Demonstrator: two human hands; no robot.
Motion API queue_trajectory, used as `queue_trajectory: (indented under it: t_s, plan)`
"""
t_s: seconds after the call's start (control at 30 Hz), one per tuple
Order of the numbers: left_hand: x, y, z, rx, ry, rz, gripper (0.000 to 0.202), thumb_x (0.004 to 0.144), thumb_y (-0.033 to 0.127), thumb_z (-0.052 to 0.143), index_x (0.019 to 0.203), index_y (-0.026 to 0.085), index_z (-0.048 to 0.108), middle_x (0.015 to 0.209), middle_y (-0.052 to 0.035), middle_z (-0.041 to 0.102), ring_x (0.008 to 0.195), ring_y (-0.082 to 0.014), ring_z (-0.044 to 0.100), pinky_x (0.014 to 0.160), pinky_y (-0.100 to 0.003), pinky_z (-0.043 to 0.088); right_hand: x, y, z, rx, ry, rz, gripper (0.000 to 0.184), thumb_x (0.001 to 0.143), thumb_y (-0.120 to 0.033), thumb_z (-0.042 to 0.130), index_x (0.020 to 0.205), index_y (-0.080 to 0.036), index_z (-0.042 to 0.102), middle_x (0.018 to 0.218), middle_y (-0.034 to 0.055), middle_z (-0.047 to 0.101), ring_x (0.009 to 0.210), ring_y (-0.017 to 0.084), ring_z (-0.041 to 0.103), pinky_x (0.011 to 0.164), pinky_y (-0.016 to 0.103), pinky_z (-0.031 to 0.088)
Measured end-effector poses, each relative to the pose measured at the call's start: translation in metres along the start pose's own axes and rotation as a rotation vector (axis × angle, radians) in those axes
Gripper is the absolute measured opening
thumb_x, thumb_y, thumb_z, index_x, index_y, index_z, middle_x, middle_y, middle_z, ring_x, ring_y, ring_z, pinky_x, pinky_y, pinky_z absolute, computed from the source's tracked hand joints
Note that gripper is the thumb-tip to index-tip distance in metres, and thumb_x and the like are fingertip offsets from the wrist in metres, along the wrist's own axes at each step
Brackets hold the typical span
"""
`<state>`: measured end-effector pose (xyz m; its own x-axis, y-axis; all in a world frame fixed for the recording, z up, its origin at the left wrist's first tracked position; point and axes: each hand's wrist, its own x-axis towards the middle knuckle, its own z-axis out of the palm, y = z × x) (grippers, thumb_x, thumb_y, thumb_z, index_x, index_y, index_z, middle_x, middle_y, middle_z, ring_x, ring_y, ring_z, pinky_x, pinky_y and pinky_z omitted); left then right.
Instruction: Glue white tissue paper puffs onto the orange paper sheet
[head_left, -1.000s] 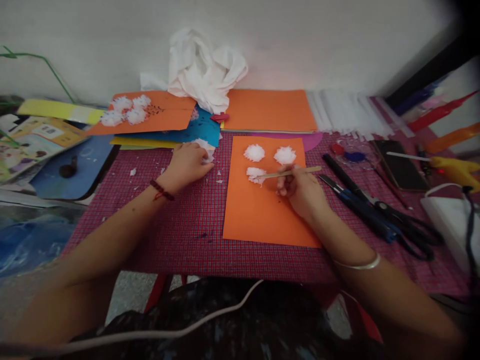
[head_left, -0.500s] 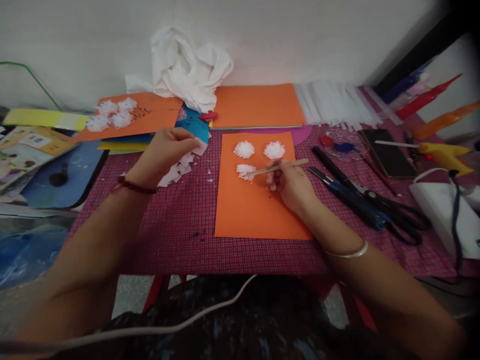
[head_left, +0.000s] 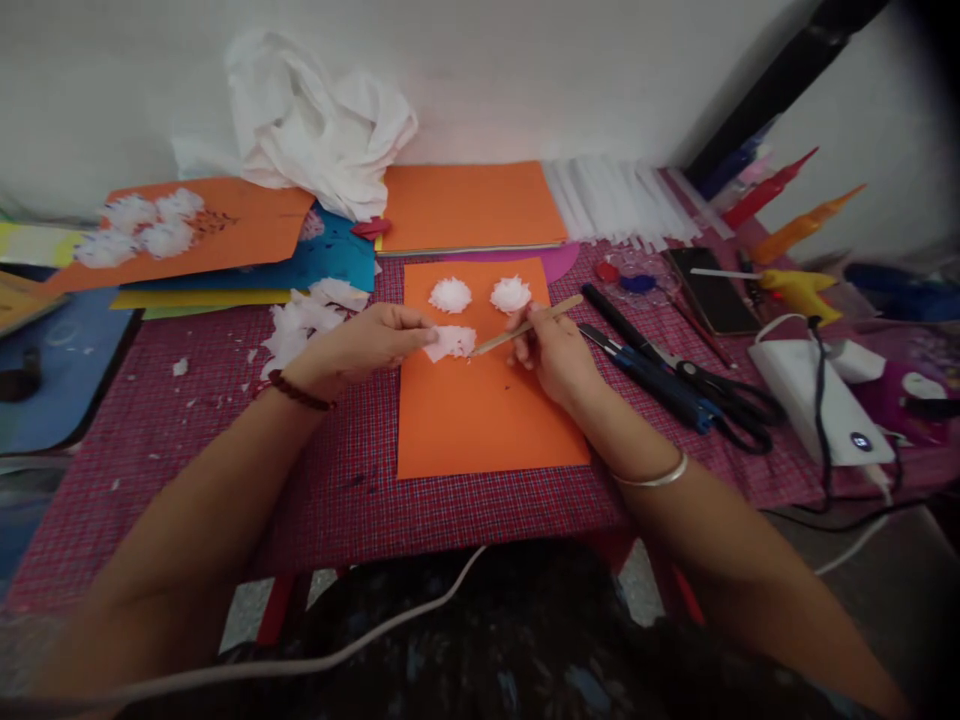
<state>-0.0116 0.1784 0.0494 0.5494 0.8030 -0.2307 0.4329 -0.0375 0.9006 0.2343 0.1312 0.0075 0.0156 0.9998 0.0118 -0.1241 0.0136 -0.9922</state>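
An orange paper sheet [head_left: 487,410] lies on the red checked cloth in front of me. Two round white tissue puffs [head_left: 451,294] [head_left: 511,293] sit near its top edge. Below them, my left hand [head_left: 360,345] pinches a third piece of white tissue [head_left: 452,342] against the sheet. My right hand [head_left: 551,352] grips a thin wooden stick [head_left: 529,323], whose tip touches that tissue piece from the right.
Loose white tissue scraps [head_left: 304,318] lie left of the sheet. Behind are another orange sheet [head_left: 469,205], a crumpled white cloth [head_left: 315,125] and an orange card with puffs [head_left: 187,230]. Scissors [head_left: 705,385], a phone [head_left: 712,300], a yellow glue gun [head_left: 799,290] and a white box [head_left: 817,400] crowd the right.
My left hand lifted white tissue from the scrap pile at the left and brought a piece onto the orange sheet. The right hand kept the stick by the lower puff. The view shifted right.
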Motion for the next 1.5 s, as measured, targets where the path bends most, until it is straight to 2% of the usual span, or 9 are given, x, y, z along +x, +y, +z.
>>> queue_trajectory:
  t_s: [0.1, 0.17, 0.37, 0.67, 0.87, 1.0, 1.1, 1.3, 1.5]
  plan:
    - [-0.002, -0.004, -0.004, 0.168, -0.12, 0.04, 0.021, 0.077, 0.042, 0.07, 0.076, 0.022, 0.076, 0.065, -0.0004, 0.066, 0.063, -0.0136, 0.057, 0.058, -0.023, 0.039, 0.0, -0.003, 0.0, -0.052, -0.001, 0.018, 0.052, 0.091, -0.071, 0.052, 0.076, -0.022, 0.059, 0.047, -0.0068, 0.044, 0.041, 0.007, 0.035, 0.045, 0.026, 0.035]
    - [-0.003, -0.006, -0.003, 0.238, -0.174, 0.049, 0.023, 0.075, 0.044, 0.071, 0.076, 0.022, 0.078, 0.07, -0.0019, 0.07, 0.068, -0.0155, 0.06, 0.062, -0.024, 0.042, -0.001, -0.006, 0.002, -0.09, 0.009, 0.029, 0.053, 0.093, -0.071, 0.05, 0.076, -0.022, 0.058, 0.047, -0.0063, 0.045, 0.041, 0.007, 0.037, 0.044, 0.026, 0.035]
    - [0.0, -0.008, 0.006, 0.311, -0.135, 0.067, 0.025, 0.073, 0.041, 0.074, 0.062, 0.019, 0.066, 0.061, -0.0001, 0.061, 0.056, -0.0112, 0.05, 0.053, -0.023, 0.034, -0.002, -0.005, 0.002, -0.144, -0.006, -0.012, 0.049, 0.095, -0.066, 0.049, 0.078, -0.022, 0.058, 0.051, -0.0052, 0.049, 0.043, 0.008, 0.042, 0.044, 0.025, 0.035]
    - [0.002, -0.011, 0.001, 0.128, -0.229, 0.015, 0.016, 0.074, 0.034, 0.071, 0.069, 0.019, 0.066, 0.065, -0.0017, 0.066, 0.059, -0.0119, 0.058, 0.059, -0.023, 0.044, -0.003, -0.002, 0.003, -0.114, -0.073, -0.052, 0.048, 0.092, -0.068, 0.054, 0.081, -0.022, 0.058, 0.055, -0.0042, 0.053, 0.045, 0.009, 0.046, 0.046, 0.027, 0.036]
    - [0.003, -0.011, -0.007, 0.194, -0.303, 0.014, 0.018, 0.075, 0.037, 0.07, 0.077, 0.019, 0.072, 0.074, -0.0025, 0.07, 0.067, -0.0138, 0.061, 0.068, -0.026, 0.047, -0.003, 0.001, 0.004, -0.147, -0.039, -0.027, 0.049, 0.091, -0.071, 0.052, 0.084, -0.022, 0.057, 0.062, -0.003, 0.057, 0.049, 0.008, 0.048, 0.05, 0.028, 0.039]
    - [0.003, -0.012, -0.008, 0.195, -0.326, 0.002, 0.018, 0.073, 0.036, 0.071, 0.077, 0.019, 0.073, 0.071, -0.0011, 0.069, 0.066, -0.0129, 0.06, 0.066, -0.024, 0.046, -0.002, 0.002, 0.004, -0.113, -0.026, -0.01, 0.049, 0.091, -0.071, 0.052, 0.087, -0.022, 0.056, 0.064, -0.0028, 0.058, 0.05, 0.008, 0.049, 0.051, 0.028, 0.04]
    - [0.004, -0.013, 0.003, 0.227, -0.243, 0.063, 0.018, 0.077, 0.035, 0.068, 0.079, 0.018, 0.074, 0.073, -0.0019, 0.071, 0.066, -0.0122, 0.059, 0.064, -0.024, 0.044, -0.002, 0.002, 0.005, -0.08, -0.025, -0.02, 0.049, 0.09, -0.071, 0.055, 0.086, -0.022, 0.057, 0.063, -0.0028, 0.058, 0.049, 0.008, 0.049, 0.05, 0.027, 0.039]
    - [0.008, -0.014, 0.038, 0.279, 0.127, 0.178, 0.015, 0.079, 0.03, 0.065, 0.083, 0.017, 0.072, 0.079, -0.0042, 0.071, 0.069, -0.0142, 0.06, 0.064, -0.027, 0.045, -0.002, -0.005, 0.008, -0.09, 0.042, 0.019, 0.05, 0.093, -0.071, 0.051, 0.081, -0.023, 0.056, 0.058, -0.004, 0.055, 0.046, 0.008, 0.047, 0.047, 0.026, 0.038]
    - [0.014, -0.019, 0.045, 0.284, 0.26, 0.206, 0.012, 0.079, 0.028, 0.067, 0.072, 0.019, 0.064, 0.072, -0.0022, 0.065, 0.067, -0.0133, 0.056, 0.058, -0.026, 0.041, -0.003, -0.009, 0.004, -0.101, 0.099, -0.035, 0.053, 0.095, -0.073, 0.044, 0.075, -0.025, 0.052, 0.047, -0.0074, 0.042, 0.041, 0.009, 0.038, 0.046, 0.025, 0.037]
